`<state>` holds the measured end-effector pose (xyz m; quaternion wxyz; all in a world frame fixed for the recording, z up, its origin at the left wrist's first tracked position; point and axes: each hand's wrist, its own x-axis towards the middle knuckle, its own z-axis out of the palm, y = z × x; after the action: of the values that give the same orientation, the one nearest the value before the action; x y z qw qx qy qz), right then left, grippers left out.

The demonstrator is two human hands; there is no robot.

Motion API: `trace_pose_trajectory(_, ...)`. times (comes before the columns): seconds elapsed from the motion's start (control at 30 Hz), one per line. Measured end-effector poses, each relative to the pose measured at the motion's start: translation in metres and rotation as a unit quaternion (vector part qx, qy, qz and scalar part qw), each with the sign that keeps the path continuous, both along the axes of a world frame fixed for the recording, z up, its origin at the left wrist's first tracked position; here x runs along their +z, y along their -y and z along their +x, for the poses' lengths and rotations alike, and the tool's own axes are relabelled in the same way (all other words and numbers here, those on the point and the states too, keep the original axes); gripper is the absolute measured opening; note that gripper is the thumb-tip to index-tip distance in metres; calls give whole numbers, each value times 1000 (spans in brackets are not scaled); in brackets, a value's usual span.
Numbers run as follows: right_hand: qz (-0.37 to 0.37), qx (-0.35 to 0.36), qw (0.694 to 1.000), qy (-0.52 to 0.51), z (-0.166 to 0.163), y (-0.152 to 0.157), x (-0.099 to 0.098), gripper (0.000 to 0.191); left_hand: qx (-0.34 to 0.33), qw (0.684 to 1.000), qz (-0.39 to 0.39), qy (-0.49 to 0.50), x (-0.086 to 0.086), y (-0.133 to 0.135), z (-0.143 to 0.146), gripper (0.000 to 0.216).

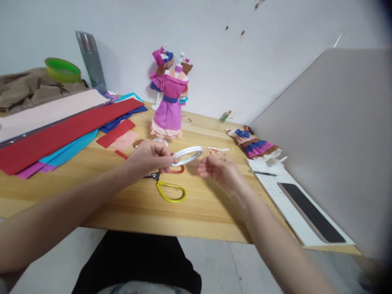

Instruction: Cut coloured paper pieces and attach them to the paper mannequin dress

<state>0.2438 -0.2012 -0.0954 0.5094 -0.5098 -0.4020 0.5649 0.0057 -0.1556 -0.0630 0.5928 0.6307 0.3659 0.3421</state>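
My left hand (150, 158) is closed on a white roll of tape (187, 155), held just above the wooden table (202, 208). My right hand (216, 169) hovers beside the roll with its fingers curled and slightly blurred; I cannot tell if it pinches the tape's end. Under my left hand lie scissors (168, 188) with one yellow and one red handle. Behind them stands a paper dress (169, 104) in pink and purple on a small white stand.
Sheets of red, blue, pink and purple paper (58, 136) cover the table's left side. A second paper dress (255, 146) lies at the right by a grey board (333, 139). A dark phone (312, 212), a pen and white paper sit at the right edge.
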Motion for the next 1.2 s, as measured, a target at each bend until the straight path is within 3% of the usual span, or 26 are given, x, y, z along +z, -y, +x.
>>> trace_pose_trajectory(0.07, -123, 73, 989, -21, 3, 6, -9, 20, 13, 1000, 3, 7, 3, -1, -1, 20)
trace_pose_trajectory(0.1, -147, 90, 985, -24, 4, 8, -12, 19, 17, 1000, 3, 10, 4, -1, -2, 20)
trace_pose_trajectory(0.17, -118, 50, 992, -10, 8, 11, -15, 18, 21, 1000, 3, 12, 5, 0, -3, 20)
trace_pose_trajectory(0.23, -32, -56, 998, 29, 16, 11, -11, 22, 22, 1000, 4, 9, 5, 0, -3, 19)
trace_pose_trajectory(0.3, 28, -104, 992, 57, 25, 12, -5, 27, 27, 1000, 8, 7, 5, -1, -3, 20)
trace_pose_trajectory(0.37, 19, -35, 998, 57, 32, 18, 1, 24, 29, 999, 10, 9, 5, -2, -3, 20)
trace_pose_trajectory(0.47, -97, 165, 979, 69, 39, 28, 0, 31, 29, 999, 13, 10, 4, -3, -3, 20)
trace_pose_trajectory(0.5, -118, 190, 971, 80, 41, 29, -2, 32, 30, 999, 14, 9, 4, -3, -3, 19)
trace_pose_trajectory(0.53, -110, 164, 976, 90, 41, 27, -5, 32, 30, 999, 15, 9, 4, -3, -3, 19)
trace_pose_trajectory(0.6, -29, 25, 994, 100, 41, 18, -10, 30, 27, 999, 17, 7, 3, -1, -3, 19)
trace_pose_trajectory(0.67, 26, -32, 994, 105, 37, 4, -14, 28, 22, 1000, 21, 5, 2, 0, -2, 19)
trace_pose_trajectory(0.77, 47, 15, 994, 97, 28, -21, -19, 30, 18, 999, 29, -3, 1, 2, -1, 22)
trace_pose_trajectory(0.93, 114, -110, 975, 157, 25, -43, -18, 23, 19, 1000, 21, 5, 0, 0, -1, 21)
trace_pose_trajectory(1.07, 157, -141, 961, 181, 18, -31, -1, 21, 17, 999, 27, 8, -1, -1, -2, 22)
trace_pose_trajectory(1.2, 253, -114, 928, 250, -5, -14, 22, 21, 26, 998, 51, -14, -3, 1, -3, 23)
